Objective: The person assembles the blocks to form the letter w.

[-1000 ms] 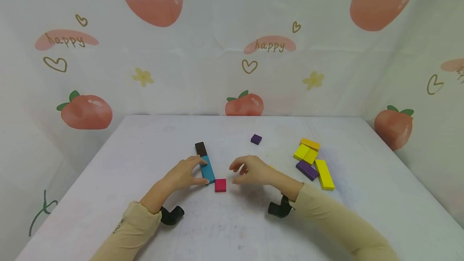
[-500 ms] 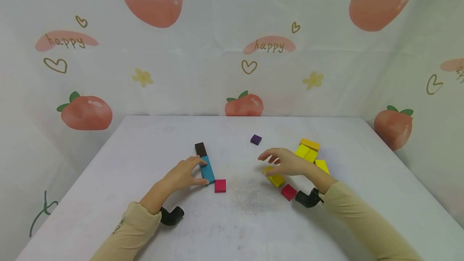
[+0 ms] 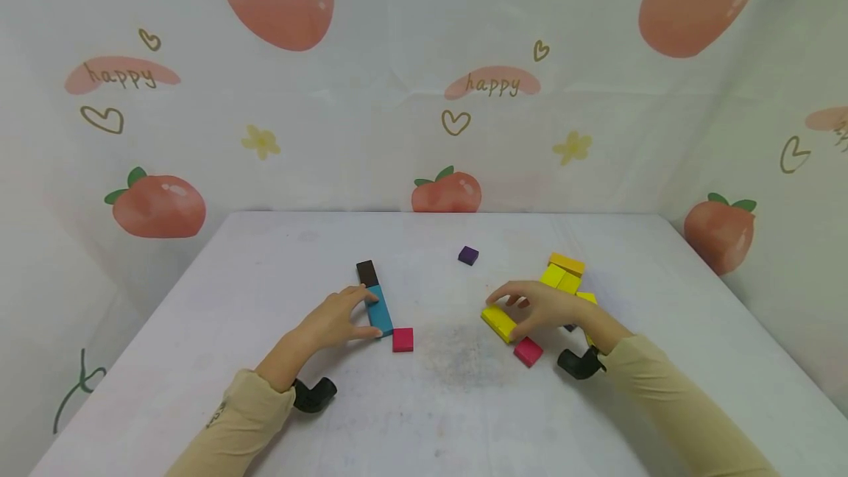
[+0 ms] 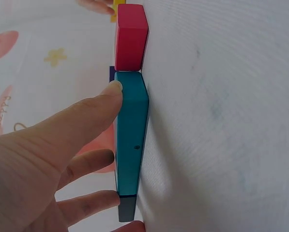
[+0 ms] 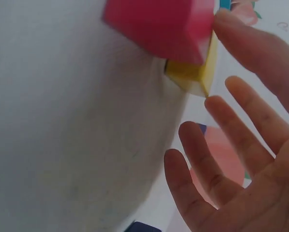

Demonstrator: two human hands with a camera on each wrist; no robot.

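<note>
My left hand (image 3: 336,319) rests at a flat blue block (image 3: 379,311); in the left wrist view its thumb touches the block near the red end and the other fingers lie loosely along it. A black block (image 3: 366,273) sits against the blue block's far end, and a red square block (image 3: 403,339) meets its near corner. My right hand (image 3: 539,306) is spread over a yellow block (image 3: 498,322), thumb near one end and fingers toward the other, without a visible grip. A second red block (image 3: 528,352) lies just in front of that yellow one.
A small purple block (image 3: 468,255) lies farther back. Behind the right hand are an orange-yellow block (image 3: 566,263) and several yellow blocks (image 3: 560,278), partly hidden by the wrist. A printed cloth (image 3: 371,146) hangs behind the white table (image 3: 298,241).
My right hand has moved right, from beside the near red block to over the yellow block, and lowered toward it. The left hand stays at the blue block.
</note>
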